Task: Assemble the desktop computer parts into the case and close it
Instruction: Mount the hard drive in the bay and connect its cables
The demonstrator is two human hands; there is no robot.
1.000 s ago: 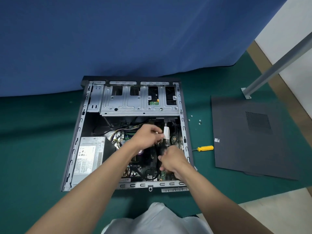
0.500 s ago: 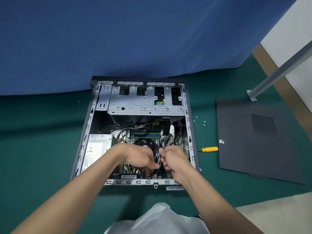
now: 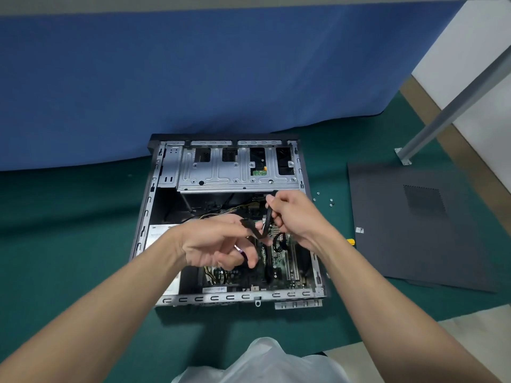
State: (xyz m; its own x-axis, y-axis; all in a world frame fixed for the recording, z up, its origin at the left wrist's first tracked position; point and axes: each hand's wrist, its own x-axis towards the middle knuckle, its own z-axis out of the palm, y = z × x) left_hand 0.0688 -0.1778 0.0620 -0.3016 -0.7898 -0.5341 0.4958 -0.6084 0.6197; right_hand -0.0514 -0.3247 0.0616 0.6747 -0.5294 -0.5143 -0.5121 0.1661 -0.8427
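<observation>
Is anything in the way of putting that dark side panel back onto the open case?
Yes. The left hand and right hand hold a black cable over the open case, right where the side panel would sit. On the mat between case and panel lie a yellow screwdriver and loose screws.

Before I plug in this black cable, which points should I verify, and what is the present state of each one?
1. Black cable held firmly: ok. The left hand holds one end and the right hand grips it further along.
2. Case open: ok. The side panel lies apart, to its right.
3. Target socket on the motherboard in sight: cannot tell, the hands cover much of it.
4. Screws ready: ok, beside the case.
5. Screwdriver near: ok, its yellow handle shows past the right wrist.
</observation>
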